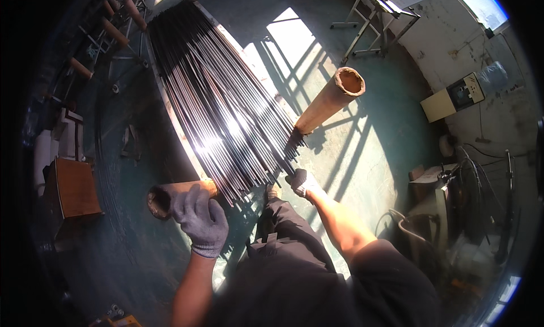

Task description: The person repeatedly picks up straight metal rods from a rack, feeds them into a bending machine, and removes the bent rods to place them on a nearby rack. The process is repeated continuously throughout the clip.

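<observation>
A long bundle of thin black rods (226, 109) lies lengthwise in front of me, near ends uneven and glinting in sunlight. My right hand (304, 183), in a pale glove, is closed at the bundle's near right corner, around the end of a dark rod (288, 167); how many rods it holds is hidden. In a grey knit glove, my left hand (201, 220) has its fingers loosely stretched and its thumb apart, with nothing visible in it. It hovers over or touches a brown tube (187, 189) left of the rod ends; contact cannot be told.
Another brown tube (331, 100) rises beside the bundle's right side. A low pale frame edge (173, 120) runs along the rods. Farther left stand brown rollers (115, 32) and a wooden box (76, 188). A table (391, 1), a water dispenser (453, 97) and hoses (416, 228) are at right.
</observation>
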A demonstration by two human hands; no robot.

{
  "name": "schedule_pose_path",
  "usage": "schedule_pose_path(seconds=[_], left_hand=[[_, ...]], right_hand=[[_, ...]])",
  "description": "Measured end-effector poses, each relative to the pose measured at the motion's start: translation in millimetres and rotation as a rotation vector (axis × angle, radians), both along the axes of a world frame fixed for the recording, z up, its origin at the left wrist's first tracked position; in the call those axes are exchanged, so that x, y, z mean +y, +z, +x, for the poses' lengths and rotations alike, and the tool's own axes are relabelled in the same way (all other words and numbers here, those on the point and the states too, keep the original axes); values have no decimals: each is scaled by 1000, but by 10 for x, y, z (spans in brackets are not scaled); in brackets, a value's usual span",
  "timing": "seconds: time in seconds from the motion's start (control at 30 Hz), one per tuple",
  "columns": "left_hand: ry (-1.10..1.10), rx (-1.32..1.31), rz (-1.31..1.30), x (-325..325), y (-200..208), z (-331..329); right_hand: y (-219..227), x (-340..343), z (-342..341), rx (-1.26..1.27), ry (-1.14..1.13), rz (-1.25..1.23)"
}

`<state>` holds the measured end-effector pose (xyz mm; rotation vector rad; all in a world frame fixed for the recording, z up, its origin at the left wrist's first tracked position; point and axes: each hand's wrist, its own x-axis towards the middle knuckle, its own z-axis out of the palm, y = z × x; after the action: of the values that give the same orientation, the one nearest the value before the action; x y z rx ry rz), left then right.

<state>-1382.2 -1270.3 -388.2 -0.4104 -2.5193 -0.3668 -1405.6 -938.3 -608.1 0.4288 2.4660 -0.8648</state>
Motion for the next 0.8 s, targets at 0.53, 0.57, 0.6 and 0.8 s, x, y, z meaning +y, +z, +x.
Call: schedule_pose_path(seconds=[0.53,0.57,0.6,0.8], left_hand=[[180,-1657,2074,1483,-1949,753],[150,-1715,2101,1557,-1872,817],[159,-1626,2011,1682,-1802,903],[-275,-1961,2005,2169,-921,1572]], right_hand=[[2610,-192,7154,-267,-520,667],[2482,-251,7167,-134,-538,716],[2365,-286,7193,-40,-556,792],[1954,265,8197,122,-689,976]])
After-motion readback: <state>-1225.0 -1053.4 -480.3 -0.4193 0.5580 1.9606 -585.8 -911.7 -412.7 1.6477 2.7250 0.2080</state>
